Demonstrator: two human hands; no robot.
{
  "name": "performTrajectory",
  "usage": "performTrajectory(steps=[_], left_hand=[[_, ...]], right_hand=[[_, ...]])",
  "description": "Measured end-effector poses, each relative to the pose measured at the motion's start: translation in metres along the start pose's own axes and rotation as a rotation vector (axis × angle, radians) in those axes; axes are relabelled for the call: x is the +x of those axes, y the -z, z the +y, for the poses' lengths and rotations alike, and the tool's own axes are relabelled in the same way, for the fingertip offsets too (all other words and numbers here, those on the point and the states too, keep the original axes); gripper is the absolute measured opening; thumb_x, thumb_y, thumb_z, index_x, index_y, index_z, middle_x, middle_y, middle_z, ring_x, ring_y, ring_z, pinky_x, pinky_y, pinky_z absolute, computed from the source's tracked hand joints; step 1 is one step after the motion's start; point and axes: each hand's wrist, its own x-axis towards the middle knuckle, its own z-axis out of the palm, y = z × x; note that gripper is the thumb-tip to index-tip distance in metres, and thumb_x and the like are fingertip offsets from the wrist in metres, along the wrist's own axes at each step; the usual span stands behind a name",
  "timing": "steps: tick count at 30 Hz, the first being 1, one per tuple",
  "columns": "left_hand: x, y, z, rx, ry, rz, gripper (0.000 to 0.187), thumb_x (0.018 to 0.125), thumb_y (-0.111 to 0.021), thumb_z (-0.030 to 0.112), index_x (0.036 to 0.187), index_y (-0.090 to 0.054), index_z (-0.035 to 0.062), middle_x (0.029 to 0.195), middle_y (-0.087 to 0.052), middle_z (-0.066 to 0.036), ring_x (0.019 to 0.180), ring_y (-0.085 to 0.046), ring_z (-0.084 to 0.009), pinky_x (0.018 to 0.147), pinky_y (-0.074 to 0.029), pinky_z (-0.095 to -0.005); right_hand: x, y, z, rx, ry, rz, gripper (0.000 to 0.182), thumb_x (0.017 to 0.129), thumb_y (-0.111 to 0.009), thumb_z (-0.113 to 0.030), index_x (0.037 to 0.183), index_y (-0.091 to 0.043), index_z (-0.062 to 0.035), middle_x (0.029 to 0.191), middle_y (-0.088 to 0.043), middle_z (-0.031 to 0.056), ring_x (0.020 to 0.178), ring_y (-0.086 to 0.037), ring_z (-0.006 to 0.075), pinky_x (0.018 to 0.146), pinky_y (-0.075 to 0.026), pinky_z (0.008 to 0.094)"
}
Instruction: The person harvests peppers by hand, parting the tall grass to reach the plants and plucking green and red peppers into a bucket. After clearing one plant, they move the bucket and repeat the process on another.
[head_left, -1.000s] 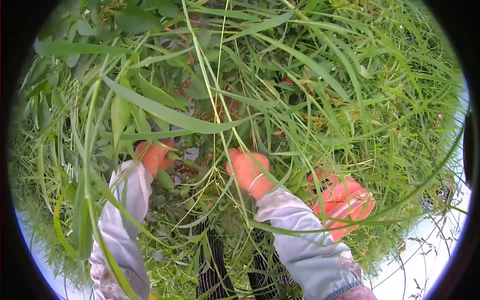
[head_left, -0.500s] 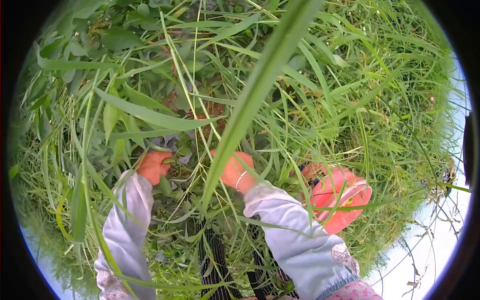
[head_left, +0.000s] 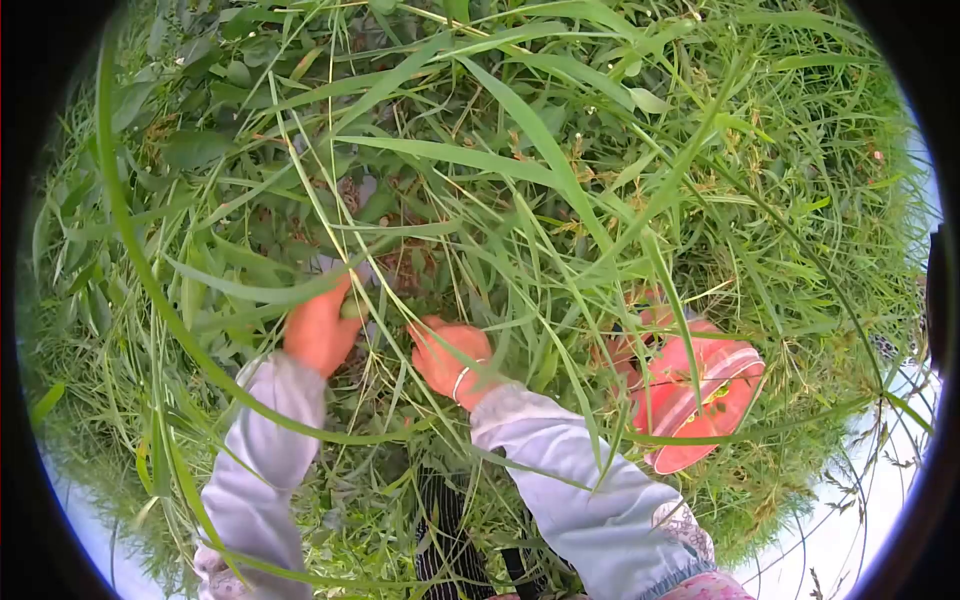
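My left hand [head_left: 321, 328] reaches into the low plants left of centre, its thumb apart from the fingers, with the fingertips partly among leaves. To its right is my right hand [head_left: 447, 358], with a bracelet [head_left: 461, 383] at the wrist and its fingers bent toward the stems. Whether it holds anything is too small to make out. Long grass stems [head_left: 345, 250] cross in front of and between the hands. Broad leaves [head_left: 245, 290] lie beside my left hand.
A red and pink object like a cap [head_left: 700, 395] lies in the grass at the right, beside a partly hidden person. Striped trousers [head_left: 450, 530] show below. Tall grass blades [head_left: 540, 135] arch across the view, with dense weeds all around.
My left hand has moved up and right, and its thumb now stands apart. My right hand has shifted slightly down and left. The large blade near the camera has left the centre.
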Motion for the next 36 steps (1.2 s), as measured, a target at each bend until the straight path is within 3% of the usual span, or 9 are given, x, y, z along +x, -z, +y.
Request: performTrajectory(steps=[3,5,8,11,12,18,30,32,36], left_hand=[[0.076,-0.043,0.003,-0.257,0.299,0.116,0.038,0.075,-0.062,0.019,0.109,-0.057,0.0051,0.082,-0.064,-0.013,0.068,-0.061,-0.0227,0.063,-0.049,-0.0349],[0.114,-0.037,0.013,-0.252,0.462,-0.270,0.028,0.075,-0.060,0.021,0.096,-0.062,0.0021,0.077,-0.063,-0.012,0.056,-0.057,-0.0186,0.049,-0.044,-0.0302],[0.134,-0.057,0.022,-0.706,0.640,-0.130,0.019,0.077,-0.059,0.019,0.084,-0.063,0.0022,0.071,-0.062,-0.008,0.046,-0.052,-0.0145,0.037,-0.036,-0.0265],[0.132,-0.057,0.024,-0.771,0.499,-0.432,0.016,0.077,-0.059,0.018,0.082,-0.064,0.0026,0.068,-0.060,-0.005,0.043,-0.051,-0.0134,0.033,-0.033,-0.0263],[0.119,-0.051,0.041,-0.884,0.494,-0.364,0.017,0.078,-0.061,0.017,0.086,-0.063,0.0024,0.068,-0.059,-0.003,0.044,-0.051,-0.0117,0.031,-0.031,-0.0253],[0.059,-0.032,0.057,-0.764,0.410,-0.595,0.030,0.079,-0.064,0.019,0.106,-0.057,0.0092,0.073,-0.058,-0.001,0.046,-0.052,-0.0084,0.033,-0.033,-0.0212],[-0.048,-0.069,0.010,-0.908,0.394,-0.512,0.018,0.084,-0.060,0.013,0.100,-0.063,0.0059,0.074,-0.061,-0.002,0.055,-0.054,-0.0090,0.049,-0.043,-0.0229],[-0.059,-0.090,0.000,-0.928,0.205,-0.474,0.017,0.084,-0.059,0.013,0.099,-0.062,0.0054,0.078,-0.061,-0.004,0.057,-0.055,-0.0101,0.051,-0.044,-0.0239],[-0.069,-0.093,0.001,-0.642,0.295,-0.503,0.022,0.080,-0.059,0.009,0.102,-0.061,0.0046,0.098,-0.059,-0.009,0.080,-0.058,-0.0162,0.072,-0.048,-0.0282]], right_hand=[[-0.006,-0.006,-0.002,0.004,0.005,0.050,0.033,0.075,-0.058,-0.018,0.107,-0.054,-0.0096,0.093,-0.060,0.0124,0.072,-0.061,0.0310,0.064,-0.050,0.0429],[-0.009,-0.006,-0.004,0.042,-0.024,-0.038,0.029,0.078,-0.053,-0.019,0.106,-0.053,-0.0092,0.096,-0.059,0.0129,0.077,-0.062,0.0300,0.065,-0.050,0.0422],[-0.013,-0.015,-0.008,0.050,-0.077,-0.135,0.030,0.081,-0.049,-0.018,0.110,-0.052,-0.0093,0.107,-0.057,0.0124,0.083,-0.062,0.0274,0.067,-0.051,0.0399],[-0.020,-0.033,-0.007,-0.050,-0.006,-0.108,0.031,0.082,-0.048,-0.017,0.112,-0.052,-0.0090,0.116,-0.054,0.0118,0.084,-0.063,0.0271,0.068,-0.051,0.0400],[-0.024,-0.032,-0.011,-0.038,-0.011,-0.090,0.027,0.082,-0.048,-0.017,0.108,-0.053,-0.0090,0.109,-0.056,0.0119,0.082,-0.062,0.0280,0.067,-0.051,0.0401],[-0.045,-0.046,-0.017,-0.178,0.059,0.101,0.017,0.077,-0.051,-0.014,0.093,-0.056,-0.0094,0.098,-0.062,0.0090,0.068,-0.064,0.0216,0.057,-0.051,0.0338],[-0.069,-0.045,-0.036,-0.127,-0.026,-0.160,0.010,0.076,-0.052,-0.013,0.077,-0.061,-0.0096,0.092,-0.062,0.0111,0.069,-0.064,0.0228,0.058,-0.051,0.0370],[-0.082,-0.048,-0.034,-0.196,0.049,-0.185,0.011,0.077,-0.051,-0.013,0.080,-0.062,-0.0091,0.092,-0.062,0.0120,0.070,-0.064,0.0237,0.058,-0.051,0.0371],[-0.088,-0.015,-0.032,-0.095,0.017,-0.374,0.017,0.078,-0.052,-0.014,0.091,-0.061,-0.0083,0.093,-0.061,0.0142,0.075,-0.063,0.0281,0.059,-0.051,0.0378]])
